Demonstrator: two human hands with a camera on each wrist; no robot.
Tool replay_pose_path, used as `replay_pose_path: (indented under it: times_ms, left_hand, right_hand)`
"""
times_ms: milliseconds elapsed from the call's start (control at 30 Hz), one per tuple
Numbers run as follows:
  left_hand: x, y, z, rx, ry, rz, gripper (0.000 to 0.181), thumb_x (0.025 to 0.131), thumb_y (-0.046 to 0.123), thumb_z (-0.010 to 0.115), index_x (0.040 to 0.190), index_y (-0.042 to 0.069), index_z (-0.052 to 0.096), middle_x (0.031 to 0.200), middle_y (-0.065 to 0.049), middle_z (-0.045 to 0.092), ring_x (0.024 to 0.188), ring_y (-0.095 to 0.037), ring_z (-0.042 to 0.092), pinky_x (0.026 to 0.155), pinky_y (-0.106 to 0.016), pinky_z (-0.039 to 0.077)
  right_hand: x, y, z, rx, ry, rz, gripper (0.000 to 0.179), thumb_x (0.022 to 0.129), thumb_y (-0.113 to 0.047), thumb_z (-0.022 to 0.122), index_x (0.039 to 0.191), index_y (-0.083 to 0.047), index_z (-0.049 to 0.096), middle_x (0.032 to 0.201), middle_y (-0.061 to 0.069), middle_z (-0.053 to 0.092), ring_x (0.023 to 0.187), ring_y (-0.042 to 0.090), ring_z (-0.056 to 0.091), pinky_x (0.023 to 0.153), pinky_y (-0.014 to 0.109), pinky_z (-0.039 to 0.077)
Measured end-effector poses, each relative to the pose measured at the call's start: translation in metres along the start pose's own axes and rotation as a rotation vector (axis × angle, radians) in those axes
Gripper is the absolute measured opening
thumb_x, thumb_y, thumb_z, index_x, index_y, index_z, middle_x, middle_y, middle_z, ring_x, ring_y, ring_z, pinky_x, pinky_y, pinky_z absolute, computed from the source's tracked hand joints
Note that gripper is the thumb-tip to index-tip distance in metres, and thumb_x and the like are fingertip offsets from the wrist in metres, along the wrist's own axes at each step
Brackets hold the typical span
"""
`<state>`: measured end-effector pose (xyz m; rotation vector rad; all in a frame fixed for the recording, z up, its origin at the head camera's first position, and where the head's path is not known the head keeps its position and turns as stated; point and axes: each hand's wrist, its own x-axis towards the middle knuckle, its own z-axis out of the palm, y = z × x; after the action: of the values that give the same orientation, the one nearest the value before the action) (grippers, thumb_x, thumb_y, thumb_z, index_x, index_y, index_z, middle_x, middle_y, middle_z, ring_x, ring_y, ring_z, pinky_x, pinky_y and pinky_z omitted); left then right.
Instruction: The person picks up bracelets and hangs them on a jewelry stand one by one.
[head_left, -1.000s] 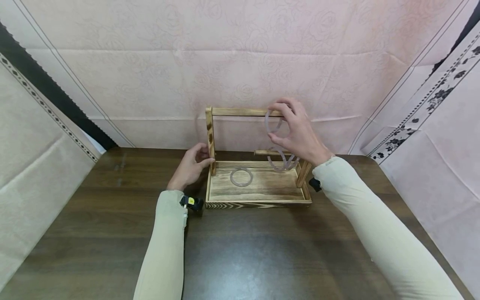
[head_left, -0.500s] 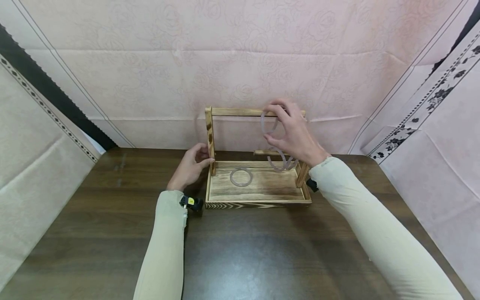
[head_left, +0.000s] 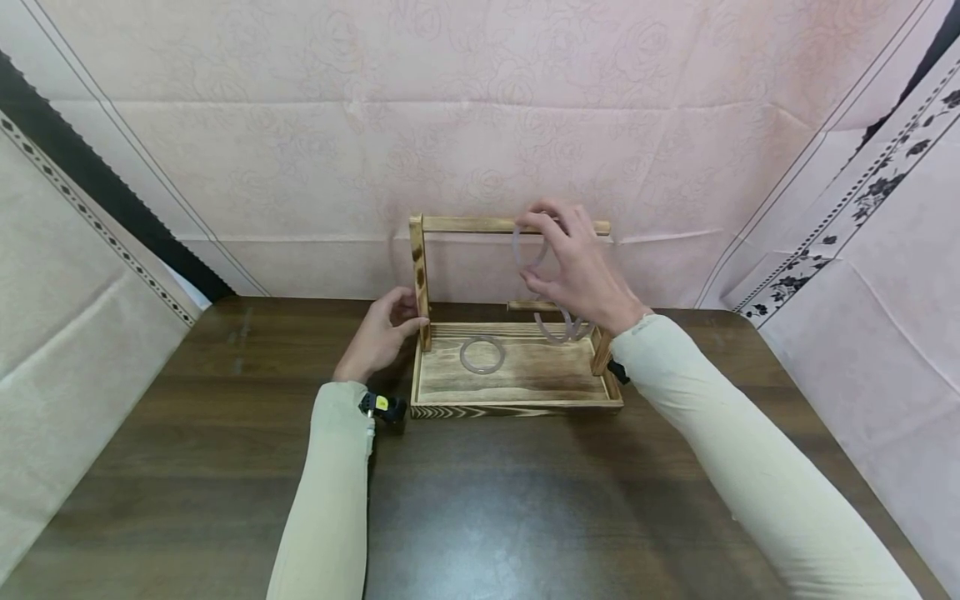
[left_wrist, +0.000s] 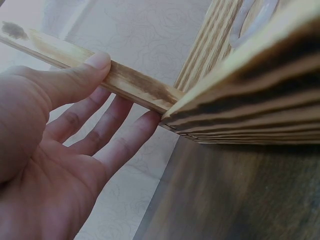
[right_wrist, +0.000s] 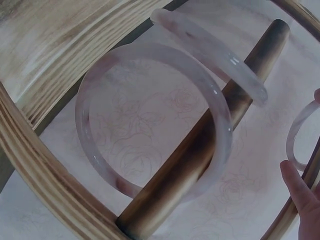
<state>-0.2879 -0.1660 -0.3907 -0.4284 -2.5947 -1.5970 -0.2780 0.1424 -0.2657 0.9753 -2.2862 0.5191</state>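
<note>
A wooden jewelry stand has a tray base (head_left: 532,383), a left upright (head_left: 419,267), a top bar (head_left: 465,224) and a shorter lower bar (head_left: 525,306). With thumb in front and fingers behind, my left hand (head_left: 378,337) grips the upright, also in the left wrist view. My right hand (head_left: 581,267) pinches a pale, translucent bangle (head_left: 516,248) between thumb and fingers; it appears to encircle the top bar. Below hang two similar bangles on the lower bar, one (right_wrist: 222,135) in front of the other (right_wrist: 210,55) in the right wrist view. Another bangle (head_left: 482,372) lies flat in the tray.
The stand rests on a dark brown wooden table (head_left: 480,492), near its back edge. Behind rises a pale, rose-patterned cloth (head_left: 480,150). The right short post (head_left: 602,354) stands just below my right wrist.
My right hand has slid left along the top bar with the bangle, baring the bar's right end. The left hand and the stand stay where they were.
</note>
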Motion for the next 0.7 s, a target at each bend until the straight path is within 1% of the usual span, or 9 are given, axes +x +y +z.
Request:
replay_pose_path:
  times_ms: [400, 500, 700]
  left_hand:
    - [-0.0005, 0.0017, 0.0001, -0.006, -0.003, -0.007, 0.029, 0.1, 0.014, 0.066, 0.127, 0.008, 0.058, 0.124, -0.012, 0.063, 0.114, -0.03, 0.06, 0.1, -0.046, 0.048]
    - [-0.0006, 0.0012, -0.0001, -0.008, -0.005, -0.007, 0.029, 0.1, 0.015, 0.066, 0.127, 0.008, 0.058, 0.123, -0.013, 0.063, 0.114, -0.03, 0.06, 0.099, -0.045, 0.048]
    - [-0.0002, -0.0002, -0.0003, -0.007, -0.003, 0.003, 0.029, 0.099, 0.013, 0.067, 0.126, 0.007, 0.058, 0.123, -0.013, 0.062, 0.113, -0.03, 0.059, 0.1, -0.044, 0.047]
  right_hand:
    - [0.0043, -0.002, 0.0046, -0.008, 0.025, -0.045, 0.064, 0.077, -0.011, 0.086, 0.134, -0.011, 0.056, 0.136, 0.012, 0.051, 0.114, 0.033, 0.047, 0.092, 0.046, 0.044]
    - [0.0046, -0.0031, 0.0054, -0.007, 0.024, -0.037, 0.064, 0.077, -0.011, 0.086, 0.134, -0.012, 0.056, 0.137, 0.012, 0.051, 0.114, 0.033, 0.047, 0.092, 0.046, 0.044]
    - [0.0041, -0.0059, 0.0073, -0.027, 0.016, 0.002, 0.063, 0.08, -0.014, 0.085, 0.135, -0.014, 0.055, 0.14, 0.011, 0.052, 0.116, 0.031, 0.048, 0.089, 0.046, 0.047]
